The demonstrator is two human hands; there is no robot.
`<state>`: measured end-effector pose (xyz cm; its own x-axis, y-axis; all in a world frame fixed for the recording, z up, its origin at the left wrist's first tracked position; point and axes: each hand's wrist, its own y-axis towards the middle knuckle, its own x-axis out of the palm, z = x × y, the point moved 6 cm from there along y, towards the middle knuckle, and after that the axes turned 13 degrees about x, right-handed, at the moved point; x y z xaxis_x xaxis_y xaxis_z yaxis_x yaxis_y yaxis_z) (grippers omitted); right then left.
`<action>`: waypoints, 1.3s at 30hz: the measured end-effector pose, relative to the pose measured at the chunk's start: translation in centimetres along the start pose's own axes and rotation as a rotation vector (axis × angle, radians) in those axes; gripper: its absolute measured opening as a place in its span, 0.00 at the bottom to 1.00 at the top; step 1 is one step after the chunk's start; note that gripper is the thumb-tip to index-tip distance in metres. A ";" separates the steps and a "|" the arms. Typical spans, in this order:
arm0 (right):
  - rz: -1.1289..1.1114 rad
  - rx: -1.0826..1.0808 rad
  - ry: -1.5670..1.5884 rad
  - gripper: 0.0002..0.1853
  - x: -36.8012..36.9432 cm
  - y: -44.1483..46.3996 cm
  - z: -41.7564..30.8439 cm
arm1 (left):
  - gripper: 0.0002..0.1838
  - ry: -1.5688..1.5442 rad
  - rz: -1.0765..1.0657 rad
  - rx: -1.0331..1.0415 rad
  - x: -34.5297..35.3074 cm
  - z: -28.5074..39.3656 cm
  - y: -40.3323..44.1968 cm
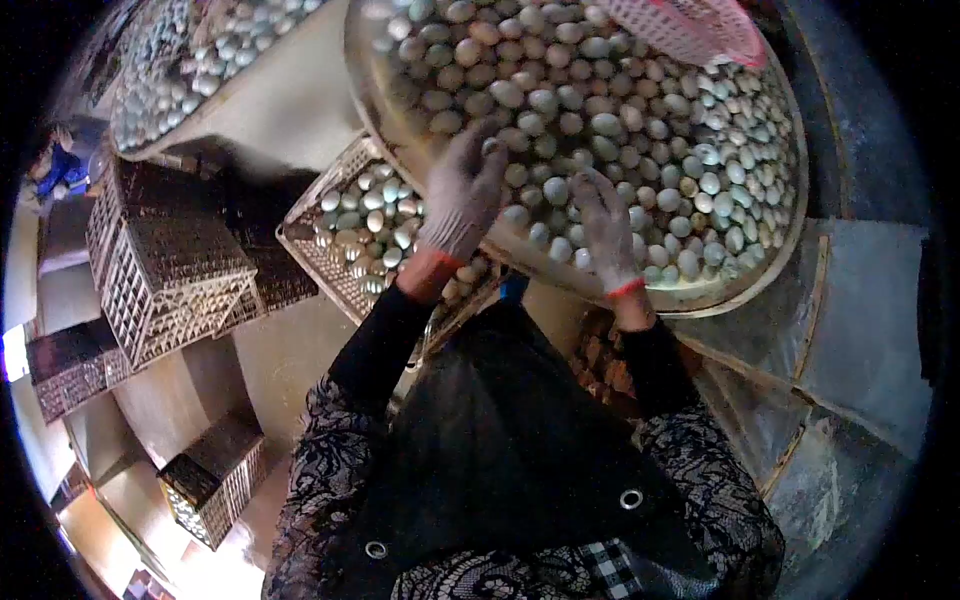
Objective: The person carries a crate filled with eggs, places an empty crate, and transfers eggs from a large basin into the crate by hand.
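Note:
A large round tub (pixel 790 265) is heaped with pale blue, green and tan eggs (pixel 605 125). My left hand (pixel 466 190), in a pale knit glove, is over the tub's near left side. Its thumb and fingers close around an egg (pixel 490 146), mostly hidden by the glove. To its right, my right hand (pixel 608 228), also gloved, reaches over the near rim with fingers stretched above the eggs and nothing visible in them. Below my left forearm stands a plastic crate (pixel 300 240) partly filled with more eggs (pixel 375 220).
A pink mesh basket (pixel 700 25) rests at the tub's far side. Another egg-filled tub (pixel 140 145) stands at upper left. Stacked crates (pixel 170 270) and a separate crate (pixel 215 480) are on the left floor. Someone in blue (pixel 60 170) is at far left.

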<state>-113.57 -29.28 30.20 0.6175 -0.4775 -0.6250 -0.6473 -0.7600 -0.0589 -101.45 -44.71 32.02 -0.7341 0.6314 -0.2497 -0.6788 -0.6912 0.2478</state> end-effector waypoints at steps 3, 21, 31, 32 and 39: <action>-0.064 0.157 -0.308 0.25 0.0 2.5 8.7 | 0.22 0.303 -0.224 -0.053 5.6 -6.7 1.8; 0.030 0.270 0.244 0.42 7.9 10.1 16.0 | 0.23 0.045 -0.299 -0.165 12.0 -13.9 2.8; 0.069 0.047 -0.179 0.29 12.4 12.6 20.6 | 0.30 -0.311 -0.131 -0.274 11.4 -10.9 2.5; 0.127 -0.155 -0.382 0.29 11.2 11.4 17.5 | 0.30 -0.315 -0.122 -0.316 11.5 -12.2 2.6; 0.028 0.385 0.517 0.24 3.5 7.7 8.7 | 0.25 -0.476 -0.204 -0.519 11.9 -11.2 2.0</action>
<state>-120.26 -33.02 20.79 0.6713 -0.7188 -0.1807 -0.7212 -0.5774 -0.3826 -111.33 -42.53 19.05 -0.6014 0.7682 0.2197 -0.7946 -0.5462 -0.2651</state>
